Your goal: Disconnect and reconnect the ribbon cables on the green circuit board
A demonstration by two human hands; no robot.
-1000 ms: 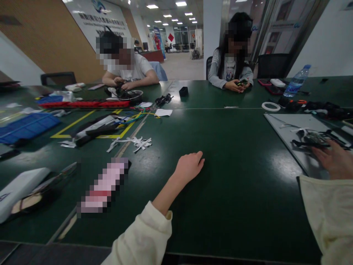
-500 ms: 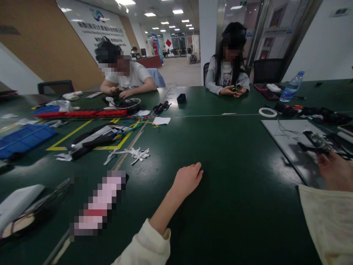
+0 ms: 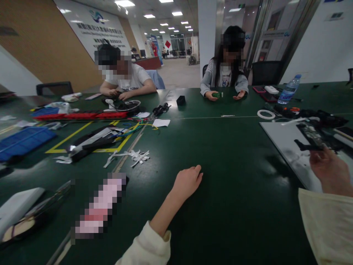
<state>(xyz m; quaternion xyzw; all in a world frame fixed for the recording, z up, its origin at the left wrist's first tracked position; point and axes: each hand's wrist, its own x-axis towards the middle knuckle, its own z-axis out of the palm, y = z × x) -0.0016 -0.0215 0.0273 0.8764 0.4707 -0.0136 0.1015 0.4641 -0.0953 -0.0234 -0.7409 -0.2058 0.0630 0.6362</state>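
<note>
On the green table, my left hand rests with its fingers curled in, and I see nothing in it. My right hand at the right edge grips a black device with a bare, metallic-looking inside. A black arm-like piece sticks out from the device towards the left. Beneath it lies a pale grey board; my fingers partly cover the device's near end.
A water bottle, a white tape roll and a black bundle lie beyond the board. White strips, a phone and a blue tray are at left. Two people sit across, one holding a green object.
My right hand and the black device have shifted slightly left. My left hand has stayed put. Across the table, one person's hands have moved apart, the green object in one of them.
</note>
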